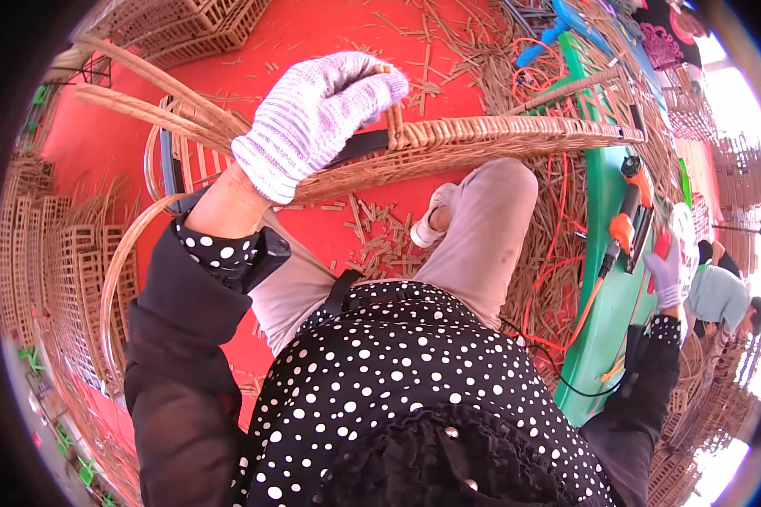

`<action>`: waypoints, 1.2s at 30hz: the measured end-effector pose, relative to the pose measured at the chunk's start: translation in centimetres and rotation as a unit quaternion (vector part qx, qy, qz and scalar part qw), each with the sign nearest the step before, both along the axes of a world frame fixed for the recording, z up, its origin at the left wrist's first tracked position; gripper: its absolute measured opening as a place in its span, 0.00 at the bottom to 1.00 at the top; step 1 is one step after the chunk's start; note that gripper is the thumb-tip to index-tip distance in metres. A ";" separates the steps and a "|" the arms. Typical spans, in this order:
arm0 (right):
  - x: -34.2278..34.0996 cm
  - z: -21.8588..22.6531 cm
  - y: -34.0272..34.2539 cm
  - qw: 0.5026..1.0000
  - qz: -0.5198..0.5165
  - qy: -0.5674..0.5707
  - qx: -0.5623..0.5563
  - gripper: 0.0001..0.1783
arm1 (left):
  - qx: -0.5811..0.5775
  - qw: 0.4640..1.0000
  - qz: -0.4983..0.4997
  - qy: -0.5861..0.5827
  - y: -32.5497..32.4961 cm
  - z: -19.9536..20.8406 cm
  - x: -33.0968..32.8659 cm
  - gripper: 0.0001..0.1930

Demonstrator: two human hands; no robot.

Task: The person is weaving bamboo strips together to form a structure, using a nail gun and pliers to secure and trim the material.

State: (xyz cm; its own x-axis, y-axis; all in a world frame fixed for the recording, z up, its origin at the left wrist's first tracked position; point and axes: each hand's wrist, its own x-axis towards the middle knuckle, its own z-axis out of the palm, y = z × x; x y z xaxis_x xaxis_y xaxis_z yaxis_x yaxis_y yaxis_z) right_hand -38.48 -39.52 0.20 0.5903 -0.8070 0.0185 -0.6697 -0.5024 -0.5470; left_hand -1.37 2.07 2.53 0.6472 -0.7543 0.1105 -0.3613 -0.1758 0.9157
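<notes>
A wicker frame (516, 131) with a thickly wrapped brown rim lies across my lap, its weave hanging below. My left hand (313, 118), in a white and purple striped knit glove, is closed over the rim's left part. Its fingers pinch a wicker strand (395, 118) that rises from the rim. Loose long strands (156, 110) stick out to the left behind that wrist. Far to the right, over the green bench, my gloved right hand (666, 275) is closed round a red-handled tool (662, 245); its working end cannot be made out.
An orange and black air stapler (627, 211) lies on a green bench (596, 338), with an orange hose (579, 325) running from it. Cane offcuts (376, 232) litter the red floor. Stacked wicker baskets (80, 279) stand at left. Another person (723, 296) bends over at far right.
</notes>
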 end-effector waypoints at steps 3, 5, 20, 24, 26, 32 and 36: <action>12.1 5.1 9.1 0.919 0.306 0.036 -0.244 0.32 | -0.050 0.994 -0.012 0.096 0.2 -0.7 -0.2 0.12; 18.5 6.3 13.5 0.868 0.407 0.069 -0.278 0.31 | -0.078 0.992 -0.012 0.101 0.7 -1.3 -0.3 0.12; 27.6 6.1 20.1 0.714 0.581 0.156 -0.359 0.36 | -0.047 0.990 -0.012 0.131 0.3 -0.6 0.1 0.12; 27.1 6.4 20.4 0.715 0.561 0.186 -0.374 0.32 | -0.145 0.989 0.040 0.001 0.8 -1.4 0.6 0.11; 25.7 5.0 18.4 0.842 0.465 0.160 -0.223 0.33 | -0.190 0.980 0.048 -0.018 0.6 0.2 -0.7 0.11; 8.7 1.4 3.8 0.959 -0.004 0.210 -0.193 0.42 | 0.032 0.874 0.029 -0.484 6.5 2.7 0.4 0.10; -2.1 -1.3 2.4 0.840 -0.168 0.471 -0.210 0.43 | 0.344 0.801 -0.063 -0.486 6.7 3.4 0.5 0.09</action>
State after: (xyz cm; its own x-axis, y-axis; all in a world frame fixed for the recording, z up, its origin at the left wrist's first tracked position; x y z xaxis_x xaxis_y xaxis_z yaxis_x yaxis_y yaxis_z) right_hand -40.56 -37.14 -1.15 0.2434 -0.9699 -0.0043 -0.8479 -0.2149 0.4846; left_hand -0.90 8.74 5.94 0.4215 -0.9057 0.0458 -0.8995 -0.4239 -0.1058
